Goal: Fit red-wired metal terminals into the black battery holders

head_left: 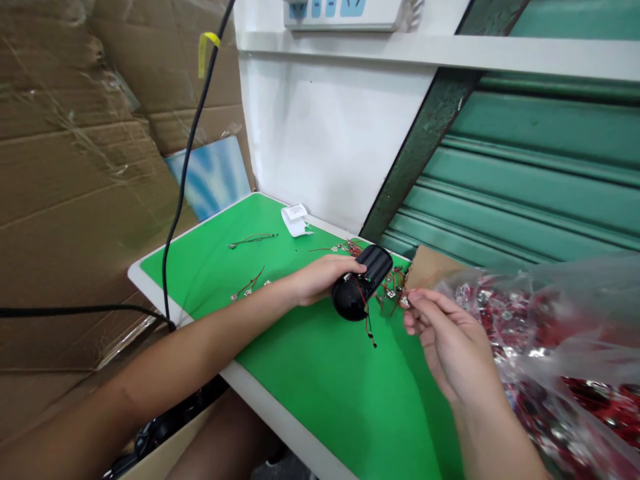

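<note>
My left hand [327, 277] grips a black plastic housing [373, 270] with a rounded end and a ribbed part, held over the green table mat [320, 373]. Thin red and black wires [369, 327] dangle from the housing, ending in small dark tips. To the right, my right hand [445, 333] pinches a small metal contact piece [405, 301] between thumb and fingertips. Behind the hands lies a pile of small metal contacts with red wires [393, 287], partly hidden by the housing.
A clear plastic bag of red-wired parts [540, 347] fills the right side, beside a cardboard piece [433, 267]. Loose wired contacts [247, 290] and a white paper label [295, 220] lie on the mat. A black cable [185, 167] hangs at the left, before large cardboard [75, 167].
</note>
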Demonstrator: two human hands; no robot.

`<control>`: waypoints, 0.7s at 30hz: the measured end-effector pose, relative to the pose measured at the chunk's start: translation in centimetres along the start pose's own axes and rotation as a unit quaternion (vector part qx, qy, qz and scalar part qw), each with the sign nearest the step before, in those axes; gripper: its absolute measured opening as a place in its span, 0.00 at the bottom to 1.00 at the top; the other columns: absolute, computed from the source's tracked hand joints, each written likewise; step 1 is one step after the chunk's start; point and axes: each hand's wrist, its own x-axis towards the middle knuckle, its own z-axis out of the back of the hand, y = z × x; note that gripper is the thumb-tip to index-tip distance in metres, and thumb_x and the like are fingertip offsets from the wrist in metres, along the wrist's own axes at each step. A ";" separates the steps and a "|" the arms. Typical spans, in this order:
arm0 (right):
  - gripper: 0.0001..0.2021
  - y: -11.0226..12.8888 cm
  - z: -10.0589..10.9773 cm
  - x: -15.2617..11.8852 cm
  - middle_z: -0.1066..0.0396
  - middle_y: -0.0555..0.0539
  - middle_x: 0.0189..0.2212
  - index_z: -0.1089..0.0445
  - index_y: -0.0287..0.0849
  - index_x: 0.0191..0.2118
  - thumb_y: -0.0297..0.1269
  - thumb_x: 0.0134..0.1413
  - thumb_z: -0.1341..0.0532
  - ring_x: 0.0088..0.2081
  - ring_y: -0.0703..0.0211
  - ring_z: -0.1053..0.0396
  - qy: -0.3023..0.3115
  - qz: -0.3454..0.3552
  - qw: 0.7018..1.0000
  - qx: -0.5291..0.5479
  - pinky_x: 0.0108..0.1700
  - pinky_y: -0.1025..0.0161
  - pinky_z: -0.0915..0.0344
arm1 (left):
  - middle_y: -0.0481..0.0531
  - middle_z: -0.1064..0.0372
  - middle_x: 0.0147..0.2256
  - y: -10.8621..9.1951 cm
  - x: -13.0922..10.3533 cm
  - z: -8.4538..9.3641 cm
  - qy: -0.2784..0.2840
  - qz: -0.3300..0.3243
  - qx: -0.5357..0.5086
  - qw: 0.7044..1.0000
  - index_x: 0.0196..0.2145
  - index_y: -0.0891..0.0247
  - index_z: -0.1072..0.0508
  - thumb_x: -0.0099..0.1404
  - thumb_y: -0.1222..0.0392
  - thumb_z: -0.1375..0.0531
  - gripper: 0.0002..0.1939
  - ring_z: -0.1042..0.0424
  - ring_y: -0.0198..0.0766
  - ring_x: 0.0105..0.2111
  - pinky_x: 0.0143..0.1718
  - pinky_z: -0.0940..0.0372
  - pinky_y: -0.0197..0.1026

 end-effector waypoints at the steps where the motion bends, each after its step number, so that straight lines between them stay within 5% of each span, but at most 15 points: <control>1: 0.23 0.0 0.0 0.0 0.26 0.48 0.26 0.24 0.41 0.30 0.51 0.34 0.19 0.23 0.62 0.31 0.006 0.009 1.000 -0.002 0.23 0.65 0.34 | 0.54 0.23 0.31 0.2 0.0 -0.1 -0.003 0.003 0.009 1.000 0.36 0.69 0.25 0.57 0.54 0.31 0.16 0.25 0.35 0.31 0.37 0.33 0.38; 6: 0.26 0.2 -0.1 -0.4 0.24 0.47 0.27 0.24 0.41 0.32 0.53 0.32 0.18 0.25 0.59 0.26 0.018 -0.001 1.000 -0.009 0.25 0.63 0.29 | 0.53 0.23 0.32 0.9 0.1 -0.5 0.024 0.021 0.020 0.999 0.37 0.68 0.24 0.53 0.50 0.28 0.20 0.25 0.36 0.31 0.38 0.34 0.38; 14: 0.21 0.0 -0.9 -0.8 0.32 0.51 0.18 0.21 0.41 0.29 0.54 0.39 0.21 0.20 0.66 0.37 0.011 0.091 0.990 -0.110 0.21 0.70 0.40 | 0.48 0.26 0.29 0.8 -0.5 -1.2 0.014 0.046 0.038 0.998 0.34 0.67 0.25 0.49 0.48 0.24 0.24 0.30 0.31 0.27 0.31 0.39 0.35; 21: 0.15 -0.3 -1.7 -1.1 0.29 0.50 0.19 0.18 0.42 0.29 0.50 0.44 0.24 0.20 0.67 0.39 0.003 0.124 0.983 -0.139 0.20 0.70 0.44 | 0.44 0.31 0.25 0.5 -1.0 -1.7 0.024 0.051 0.050 0.997 0.30 0.66 0.29 0.48 0.45 0.23 0.26 0.36 0.28 0.24 0.27 0.45 0.34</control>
